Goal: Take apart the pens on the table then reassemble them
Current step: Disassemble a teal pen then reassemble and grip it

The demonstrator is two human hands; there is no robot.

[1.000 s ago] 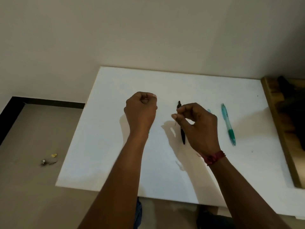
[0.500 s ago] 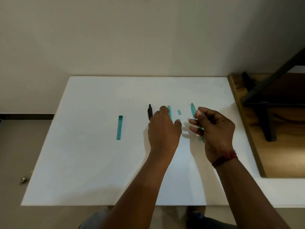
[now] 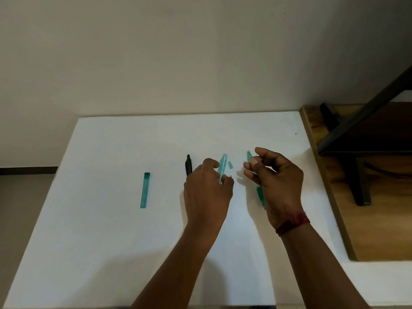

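**A:** What is the room showing in the head view?

**B:** A white table [image 3: 111, 219] is standing against a plain beige wall [image 3: 200, 52]. A wooden surface [image 3: 383, 219] is sitting to its right, with a dark metal frame [image 3: 361, 123] crossing above it. A strip of floor [image 3: 22, 197] is showing at the left.

**A:** And the pens?

**B:** All of them are lying with their long axes running away from the person. A teal barrel piece [image 3: 145, 190] is lying alone, well to the left. A black pen [image 3: 188, 167] is pointing its tip at the wall, just left of the left hand [image 3: 207, 192]. That hand is curling round the near end of a pale teal barrel [image 3: 222, 167], whose far end is pointing at the wall. A small teal piece [image 3: 230, 165] is lying just beside it.

**A:** The other hand?

**B:** The right hand [image 3: 276, 181], wearing a red thread [image 3: 293, 223] at the wrist, is hovering over a teal pen [image 3: 261, 197] and hiding its middle. Its fingers are curling, with the thumb meeting the forefinger. I cannot tell whether it is pinching anything.
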